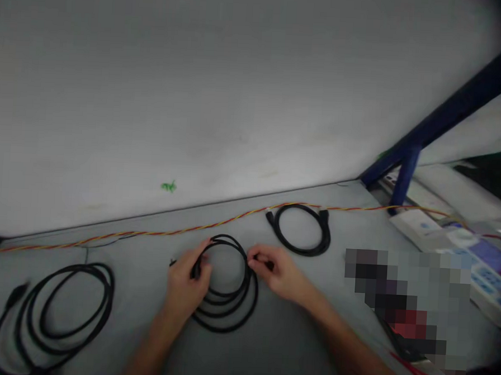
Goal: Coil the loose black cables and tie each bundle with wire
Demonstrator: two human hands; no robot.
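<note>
Fingers (205, 276) of left hand (186, 279) clamped on left side of middle cable coil (221, 330), right hand (280, 273) pinching its right side; coil sits between them over worktop (288, 335). Larger coil (110, 292) lies well apart at left, smaller coil (303, 251) beyond right hand.

The left hand (189, 276) covers one side of the middle cable coil (221, 330); the right hand's (280, 270) exact hold I cannot make out. Leftmost coil (109, 292): cut off below. Pixel blocks (395, 301) mask items at right. Green wall mark (169, 186): illegible.
</note>
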